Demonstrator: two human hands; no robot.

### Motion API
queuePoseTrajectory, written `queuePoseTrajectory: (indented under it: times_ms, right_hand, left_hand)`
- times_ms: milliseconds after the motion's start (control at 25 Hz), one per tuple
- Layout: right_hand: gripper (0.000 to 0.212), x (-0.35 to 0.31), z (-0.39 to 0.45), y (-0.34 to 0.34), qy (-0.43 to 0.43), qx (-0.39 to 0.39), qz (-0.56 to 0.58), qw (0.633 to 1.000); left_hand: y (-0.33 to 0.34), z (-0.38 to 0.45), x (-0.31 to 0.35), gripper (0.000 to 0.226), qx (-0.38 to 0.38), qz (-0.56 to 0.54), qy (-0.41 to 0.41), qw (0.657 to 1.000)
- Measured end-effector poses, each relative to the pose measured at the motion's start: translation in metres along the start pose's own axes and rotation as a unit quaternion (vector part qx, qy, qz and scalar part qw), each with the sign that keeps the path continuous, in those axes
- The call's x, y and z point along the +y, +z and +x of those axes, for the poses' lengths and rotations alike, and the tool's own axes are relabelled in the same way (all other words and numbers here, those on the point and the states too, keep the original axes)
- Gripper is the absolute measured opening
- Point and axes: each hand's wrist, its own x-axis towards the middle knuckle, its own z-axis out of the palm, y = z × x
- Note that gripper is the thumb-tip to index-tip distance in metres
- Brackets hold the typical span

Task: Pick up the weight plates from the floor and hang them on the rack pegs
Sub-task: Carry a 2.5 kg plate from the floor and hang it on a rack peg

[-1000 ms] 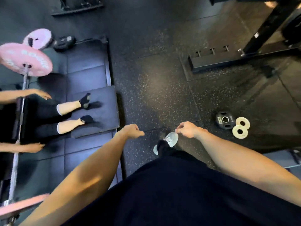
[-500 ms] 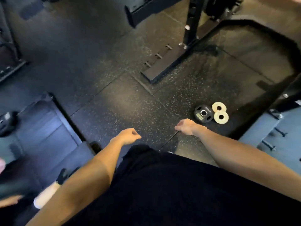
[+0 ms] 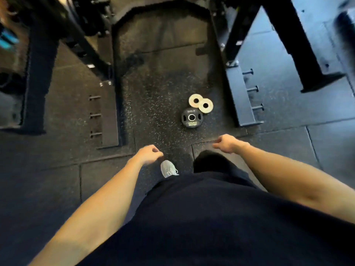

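Both hands hang ahead of the torso and hold nothing. Left hand point(image 3: 148, 153) has its fingers loosely curled; right hand point(image 3: 226, 143) likewise, fingers relaxed and pointing inward.

Landmark: black plate point(image 3: 192, 117), flat on the floor point(image 3: 157, 87). Both hands sit on the near side of it, the right one nearer, neither touching it.

Task status: no plate is lifted or hung, as far as the view shows. Three plates remain on the floor:
- the black plate;
- two pale plates point(image 3: 200, 103), just beyond the black plate, overlapping each other, the nearer one touching or nearly touching its rim.

Pegs point(image 3: 253, 89) stick out from a rack base point(image 3: 240, 100) to the right of the black plate. A second set of pegs point(image 3: 95, 116) lies well to its left. All visible pegs are bare.

Surroundings: dark rack uprights point(image 3: 292, 41) rise beyond and to the right of the black plate. One pale shoe point(image 3: 168, 168) stands on the near side, between the hands.

Obstructions: nothing lies between the hands and the black plate. The overlap of the pale plates probably calls for lifting the upper one first.
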Motion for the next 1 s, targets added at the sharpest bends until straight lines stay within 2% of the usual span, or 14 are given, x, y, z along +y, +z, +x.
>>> queuePoseTrajectory:
  times_ms: [240,480,760,1000]
  right_hand:
    - [0.036,0.001,0.022,-0.023,0.071,0.012,0.102,0.992]
    - [0.039,0.005,0.1,-0.059,0.077,-0.004,0.144,0.987]
    - [0.03,0.042,0.272,-0.085,0.118,0.006,0.14,0.983]
    - [0.032,0.071,0.46,-0.037,0.145,0.015,0.13,0.981]
  left_hand:
    - [-0.057,0.051,0.044,0.027,-0.017,0.081,0.035,0.996]
    - [-0.068,0.11,0.069,0.03,-0.041,0.088,0.0,0.995]
    - [-0.036,0.277,0.085,0.02,-0.035,0.072,-0.037,0.996]
    - [0.026,0.472,0.074,0.027,-0.034,0.044,-0.069,0.996]
